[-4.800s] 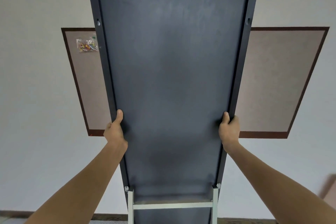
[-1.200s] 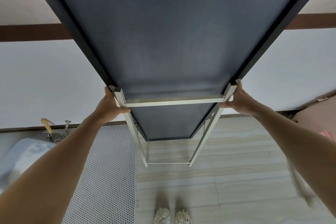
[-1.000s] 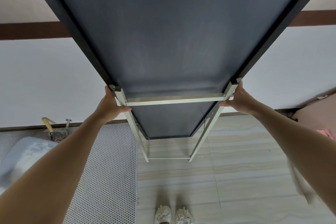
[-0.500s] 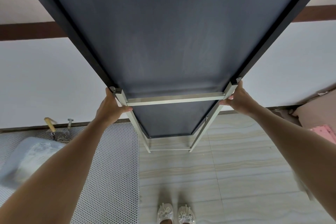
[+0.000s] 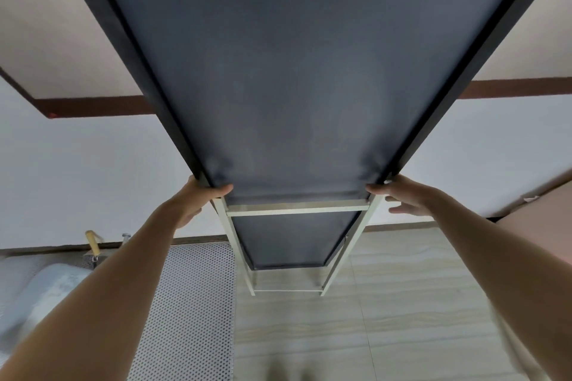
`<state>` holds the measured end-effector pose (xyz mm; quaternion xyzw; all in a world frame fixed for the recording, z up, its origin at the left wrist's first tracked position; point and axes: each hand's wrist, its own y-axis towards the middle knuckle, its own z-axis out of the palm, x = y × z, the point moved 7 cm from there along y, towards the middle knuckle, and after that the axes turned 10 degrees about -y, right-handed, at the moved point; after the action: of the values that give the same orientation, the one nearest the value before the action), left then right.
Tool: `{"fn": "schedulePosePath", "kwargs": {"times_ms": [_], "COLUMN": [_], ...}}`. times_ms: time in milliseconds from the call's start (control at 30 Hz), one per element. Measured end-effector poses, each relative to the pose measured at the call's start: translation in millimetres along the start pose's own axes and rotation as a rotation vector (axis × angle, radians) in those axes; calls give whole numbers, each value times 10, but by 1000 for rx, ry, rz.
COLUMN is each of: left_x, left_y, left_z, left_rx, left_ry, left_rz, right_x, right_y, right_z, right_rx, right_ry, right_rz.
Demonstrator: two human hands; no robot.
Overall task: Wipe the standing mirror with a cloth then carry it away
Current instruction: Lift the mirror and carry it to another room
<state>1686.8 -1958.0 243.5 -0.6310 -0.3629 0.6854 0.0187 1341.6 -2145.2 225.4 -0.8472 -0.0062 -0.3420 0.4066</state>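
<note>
The tall standing mirror (image 5: 297,77), seen from its dark grey back panel inside a black frame, fills the upper middle of the head view and leans over the person, its lower end down between the two arms. The left hand (image 5: 198,198) grips the left frame edge, thumb hooked onto the back panel and fingers wrapped round the outer side, so this grip is closed on the mirror. The right hand (image 5: 405,198) sits at the right frame edge at the same height; its thumb tip touches the panel's corner while the fingers spread loosely outward beside the frame, so this grip is relaxed and touching, not clamped.

Just below both grips, a pale cream metal support stand (image 5: 297,210) is attached to the mirror's back: a crossbar spans between the hands and two legs run down to a thin bottom rail just over the floor.

Beneath the grips lies a beige striped tile floor (image 5: 356,328). Down and left of the left grip is a grey perforated mat (image 5: 192,303), and further left a pale blue-white cushion (image 5: 40,291) with a wooden-handled tool (image 5: 93,241) near the wall base. Behind the mirror, a brown-framed board (image 5: 93,105) hangs on the white wall (image 5: 93,170). No writing or labels can be read anywhere.
</note>
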Motion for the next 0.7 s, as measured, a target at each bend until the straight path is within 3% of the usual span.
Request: {"fn": "schedulePosePath", "kwargs": {"times_ms": [133, 333, 567, 700], "left_x": [-471, -1262, -1969, -2069], "left_y": [-258, -643, -1000, -1073], "left_z": [-33, -176, -251, -269], "left_rx": [-122, -258, -301, -329], "left_ry": [-99, 24, -118, -240], "left_rz": [191, 463, 602, 556], "right_x": [291, 768, 1479, 1680], "right_y": [-322, -792, -1349, -1480], "right_z": [-180, -587, -1004, -1146], "right_rx": [-60, -249, -474, -601], "right_ry": [120, 159, 398, 474], "right_rz": [-19, -122, -400, -508]}}
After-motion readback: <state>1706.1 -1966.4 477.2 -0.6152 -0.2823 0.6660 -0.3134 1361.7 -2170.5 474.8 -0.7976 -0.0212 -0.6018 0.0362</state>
